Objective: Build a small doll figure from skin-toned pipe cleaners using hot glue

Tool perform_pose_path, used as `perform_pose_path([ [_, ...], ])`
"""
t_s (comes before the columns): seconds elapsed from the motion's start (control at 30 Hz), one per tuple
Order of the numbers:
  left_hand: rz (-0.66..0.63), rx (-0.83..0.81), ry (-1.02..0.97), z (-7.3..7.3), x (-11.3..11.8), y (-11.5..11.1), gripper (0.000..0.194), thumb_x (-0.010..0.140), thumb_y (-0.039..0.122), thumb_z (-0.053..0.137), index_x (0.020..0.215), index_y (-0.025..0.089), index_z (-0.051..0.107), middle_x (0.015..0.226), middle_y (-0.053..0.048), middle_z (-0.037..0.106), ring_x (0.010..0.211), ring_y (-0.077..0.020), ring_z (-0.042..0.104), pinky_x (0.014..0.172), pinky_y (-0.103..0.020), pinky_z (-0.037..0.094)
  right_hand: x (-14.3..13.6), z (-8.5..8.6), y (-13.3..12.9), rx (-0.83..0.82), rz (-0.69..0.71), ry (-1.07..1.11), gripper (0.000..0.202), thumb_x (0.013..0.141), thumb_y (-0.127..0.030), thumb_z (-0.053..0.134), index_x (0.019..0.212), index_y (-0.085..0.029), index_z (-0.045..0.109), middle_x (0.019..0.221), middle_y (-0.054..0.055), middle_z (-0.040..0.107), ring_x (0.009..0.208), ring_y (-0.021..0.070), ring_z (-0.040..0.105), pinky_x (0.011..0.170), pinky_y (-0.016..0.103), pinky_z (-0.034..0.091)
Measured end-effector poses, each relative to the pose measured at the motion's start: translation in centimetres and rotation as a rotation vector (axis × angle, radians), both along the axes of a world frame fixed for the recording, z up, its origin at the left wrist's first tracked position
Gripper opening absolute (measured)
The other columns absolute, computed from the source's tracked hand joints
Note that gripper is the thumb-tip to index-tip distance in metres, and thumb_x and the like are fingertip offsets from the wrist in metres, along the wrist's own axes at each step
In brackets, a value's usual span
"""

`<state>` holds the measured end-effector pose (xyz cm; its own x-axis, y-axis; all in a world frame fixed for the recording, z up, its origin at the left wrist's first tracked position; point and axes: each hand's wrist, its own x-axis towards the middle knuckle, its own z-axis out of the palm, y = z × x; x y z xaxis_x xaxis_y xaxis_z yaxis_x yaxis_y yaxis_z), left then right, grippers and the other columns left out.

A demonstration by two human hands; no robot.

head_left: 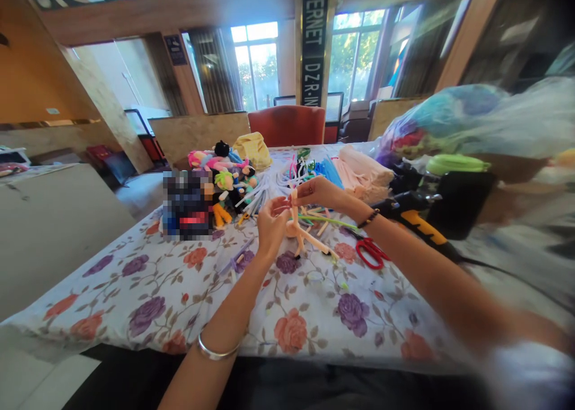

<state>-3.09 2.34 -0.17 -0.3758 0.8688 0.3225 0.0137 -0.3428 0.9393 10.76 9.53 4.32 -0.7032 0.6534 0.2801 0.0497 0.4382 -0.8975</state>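
My left hand [272,224] and my right hand [321,194] meet above the middle of the table, both closed on a peach figure [294,225] of bent pipe cleaners. Its long legs hang down and to the right, with dark tips. The right fingers pinch its upper end, while the left fingers grip it from the side; the exact contact is partly hidden. Just behind the hands lies a spread of loose white and pale pipe cleaners [265,188]. A green pipe cleaner [332,221] runs beneath my right wrist. Red-handled scissors [372,253] rest to the right.
A floral cloth [188,296] covers the table. Colourful fuzzy dolls [224,179] are heaped at back left, near a yellow cloth bundle [252,151]. Pink pipe cleaner bundles [363,170], a black-and-yellow glue gun [420,224] and large plastic bags [471,117] stand right. An orange chair [287,124] is behind.
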Motion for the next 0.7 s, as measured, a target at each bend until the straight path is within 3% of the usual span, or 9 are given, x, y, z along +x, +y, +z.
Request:
perform_pose_path([
  [0.27, -0.096, 0.001, 0.054, -0.7, 0.1, -0.2, 0.04, 0.05, 0.024, 0.079, 0.085, 0.014, 0.062, 0.081, -0.005, 0.067, 0.07, -0.0145, 0.063, 0.067, -0.026, 0.049, -0.2, -1.3, 0.7, -0.025, -0.002, 0.01, 0.022, 0.058, -0.036, 0.077, 0.07, -0.019, 0.072, 0.071, -0.001, 0.069, 0.069, 0.0129, 0.062, 0.069, 0.025, 0.049],
  [0.43, -0.07, -0.021, 0.089, -0.7, 0.0, -0.3, 0.034, 0.051, 0.024, 0.079, 0.081, 0.015, 0.064, 0.068, -0.002, 0.067, 0.063, -0.0147, 0.063, 0.062, -0.026, 0.047, 0.1, -1.3, 0.8, -0.01, -0.02, 0.038, 0.024, 0.059, -0.037, 0.076, 0.075, -0.019, 0.073, 0.073, 0.0, 0.07, 0.073, 0.0144, 0.063, 0.072, 0.026, 0.05],
  [0.7, -0.095, -0.042, 0.031, -0.8, 0.0, -0.4, 0.034, 0.052, 0.023, 0.079, 0.081, 0.015, 0.065, 0.068, -0.003, 0.069, 0.061, -0.0157, 0.064, 0.061, -0.026, 0.048, 0.5, -0.6, 0.1, -0.009, -0.075, 0.053, 0.022, 0.062, -0.036, 0.074, 0.075, -0.018, 0.074, 0.075, 0.0, 0.07, 0.067, 0.0104, 0.059, 0.067, 0.024, 0.047],
])
